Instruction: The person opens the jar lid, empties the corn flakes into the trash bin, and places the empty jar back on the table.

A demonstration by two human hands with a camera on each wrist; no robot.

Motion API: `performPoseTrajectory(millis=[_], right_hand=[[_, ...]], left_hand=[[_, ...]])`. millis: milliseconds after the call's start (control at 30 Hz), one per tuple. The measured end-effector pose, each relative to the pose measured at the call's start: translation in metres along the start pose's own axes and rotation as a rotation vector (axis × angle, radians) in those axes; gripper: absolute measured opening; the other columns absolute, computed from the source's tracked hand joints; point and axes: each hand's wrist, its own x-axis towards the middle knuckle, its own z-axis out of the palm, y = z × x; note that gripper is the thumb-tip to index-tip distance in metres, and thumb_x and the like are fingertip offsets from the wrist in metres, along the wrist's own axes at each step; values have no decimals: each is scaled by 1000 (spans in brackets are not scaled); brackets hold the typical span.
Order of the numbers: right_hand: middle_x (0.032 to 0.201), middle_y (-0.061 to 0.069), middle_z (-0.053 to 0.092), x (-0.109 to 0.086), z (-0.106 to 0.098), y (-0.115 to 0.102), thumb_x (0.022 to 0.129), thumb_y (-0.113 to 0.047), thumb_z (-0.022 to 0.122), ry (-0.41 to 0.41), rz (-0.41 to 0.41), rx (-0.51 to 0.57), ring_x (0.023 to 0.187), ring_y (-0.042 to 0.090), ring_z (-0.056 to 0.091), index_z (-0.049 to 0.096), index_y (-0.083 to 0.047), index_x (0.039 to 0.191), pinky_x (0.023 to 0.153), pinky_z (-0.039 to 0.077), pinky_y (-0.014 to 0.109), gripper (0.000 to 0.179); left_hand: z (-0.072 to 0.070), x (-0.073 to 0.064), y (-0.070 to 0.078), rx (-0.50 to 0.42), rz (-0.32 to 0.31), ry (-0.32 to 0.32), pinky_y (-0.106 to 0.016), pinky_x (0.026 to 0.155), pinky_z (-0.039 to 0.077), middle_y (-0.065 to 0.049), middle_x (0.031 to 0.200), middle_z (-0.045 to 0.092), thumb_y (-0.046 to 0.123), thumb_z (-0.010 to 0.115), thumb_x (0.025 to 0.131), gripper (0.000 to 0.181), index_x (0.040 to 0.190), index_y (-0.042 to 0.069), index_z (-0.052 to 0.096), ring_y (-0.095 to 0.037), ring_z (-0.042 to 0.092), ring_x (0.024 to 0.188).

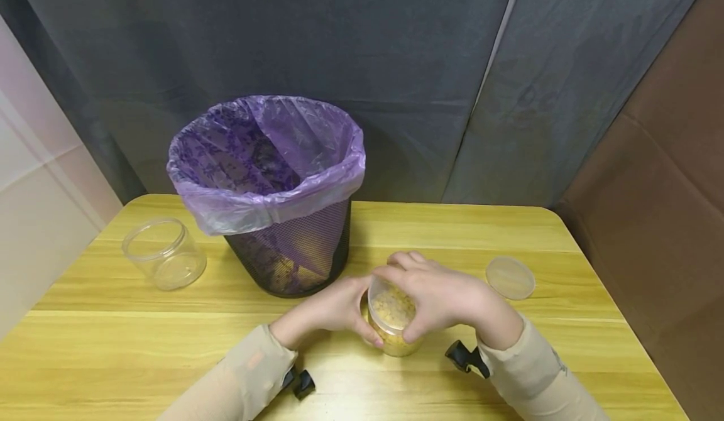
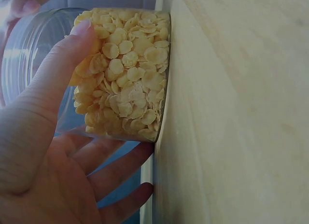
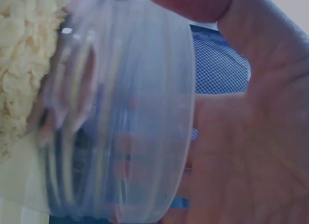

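Between the two hands (image 1: 342, 308) (image 1: 441, 294), both gripping it, stands a clear jar (image 1: 397, 344) of flakes (image 1: 394, 308).

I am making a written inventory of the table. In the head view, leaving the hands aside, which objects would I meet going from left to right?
Clear open jar → mesh bin with a purple liner → jar of yellow flakes → translucent round disc.

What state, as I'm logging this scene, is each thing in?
Flake jar: part full; lid on or off unclear
Left hand: holding the jar's side
Right hand: gripping the jar's top
Empty jar: uncovered, upright
Round lid: lying flat
Mesh bin: upright
Purple bag: open, folded over the bin's rim
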Motion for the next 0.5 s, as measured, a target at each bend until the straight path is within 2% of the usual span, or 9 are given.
performPoseTrajectory(millis=[167, 333, 500], right_hand=[[133, 7, 43, -2, -5, 3, 56, -21, 81, 6, -15, 21, 119, 23, 41, 44, -11, 141, 99, 40, 43, 93], [139, 11, 39, -6, -12, 4, 58, -20, 80, 16, 35, 48, 124, 28, 38, 41, -9, 143, 100, 39, 47, 94], [136, 14, 40, -9, -16, 8, 61, -24, 79, 51, 74, 58, 122, 29, 39, 40, -9, 144, 98, 41, 47, 93]], left_hand=[[0, 0, 0, -15, -4, -4, -30, 99, 40, -2, 125, 60, 37, 93, 54, 99, 136, 8, 46, -11, 53, 113], [0, 0, 0, -28, 2, -8, -32, 100, 40, -2, 126, 60, 36, 93, 54, 105, 141, 7, 42, -12, 53, 114], [1, 1, -1, -24, 10, -3, -32, 101, 40, -3, 125, 61, 33, 93, 53, 104, 140, 6, 43, -12, 54, 114]])
